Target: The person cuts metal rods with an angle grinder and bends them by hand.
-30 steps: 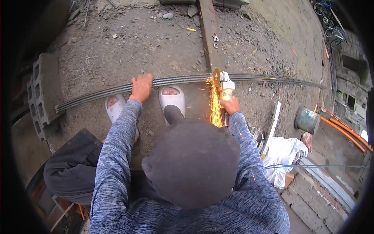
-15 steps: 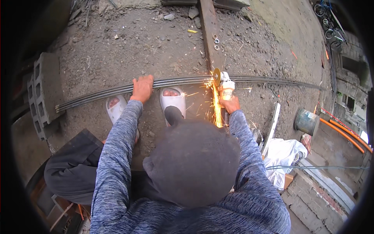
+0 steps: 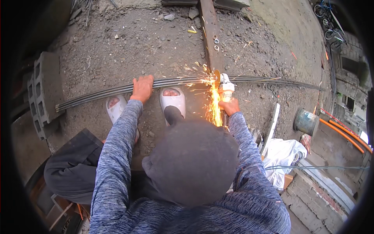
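A bundle of thin ribbed steel bars (image 3: 175,81) runs across the ground from left to right. My left hand (image 3: 142,89) presses down on the bundle, fingers curled over the bars. My right hand (image 3: 230,106) grips an angle grinder (image 3: 226,93) by its body. The grinder's disc (image 3: 217,77) meets the bars where they cross a brown beam (image 3: 210,39). Bright sparks (image 3: 214,105) pour down toward me and hide part of the grinder's lower end. The contact point itself is blurred by the glow.
Light clogs (image 3: 172,100) stand close behind the bars. A hollow concrete block (image 3: 44,91) is at the left end. Small metal rings (image 3: 216,41) lie on the beam. To the right are a metal can (image 3: 306,121), orange tubes (image 3: 346,135) and a white sack (image 3: 282,156).
The sparks now spread wider, with more flying up and left of the disc. Both hands and the bars stay nearly where they were.
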{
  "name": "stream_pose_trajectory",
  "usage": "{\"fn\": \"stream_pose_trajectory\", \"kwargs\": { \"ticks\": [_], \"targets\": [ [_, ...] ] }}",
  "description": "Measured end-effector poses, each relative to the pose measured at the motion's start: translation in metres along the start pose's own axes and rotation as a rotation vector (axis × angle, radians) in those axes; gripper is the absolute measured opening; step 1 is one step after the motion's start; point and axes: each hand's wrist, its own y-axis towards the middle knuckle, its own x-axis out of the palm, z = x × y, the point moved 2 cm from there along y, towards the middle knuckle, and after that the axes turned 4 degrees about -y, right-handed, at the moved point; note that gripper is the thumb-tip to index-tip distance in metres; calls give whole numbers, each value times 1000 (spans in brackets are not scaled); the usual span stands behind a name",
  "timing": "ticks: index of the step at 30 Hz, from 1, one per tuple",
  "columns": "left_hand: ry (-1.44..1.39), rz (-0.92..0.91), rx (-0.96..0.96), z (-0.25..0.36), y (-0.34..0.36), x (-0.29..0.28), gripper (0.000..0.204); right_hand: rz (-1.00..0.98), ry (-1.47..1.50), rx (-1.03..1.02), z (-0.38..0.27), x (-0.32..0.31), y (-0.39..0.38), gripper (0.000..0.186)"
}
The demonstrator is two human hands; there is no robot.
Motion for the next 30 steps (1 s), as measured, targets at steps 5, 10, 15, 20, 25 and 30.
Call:
{"fn": "stream_pose_trajectory", "kwargs": {
  "ticks": [5,10,15,20,25,30],
  "targets": [
    [14,29,25,-8,3,12,38,-9,107,-75,6,-2,-7,33],
    [14,52,3,-15,3,12,37,-26,4,-6,-1,-4,-33,35],
    [-24,16,45,4,-5,-14,48,59,313,71,27,-11,-71,34],
    [-189,105,63,19,-10,-83,58,125,840,119,17,-30,-100,27],
    [-667,68,192,93,9,-241,52,128,1426,141,-4,-67,-117,22],
    [-503,140,592,237,-68,-377,47,63,1722,-24,-24,-103,-133,27]
  ]
}}
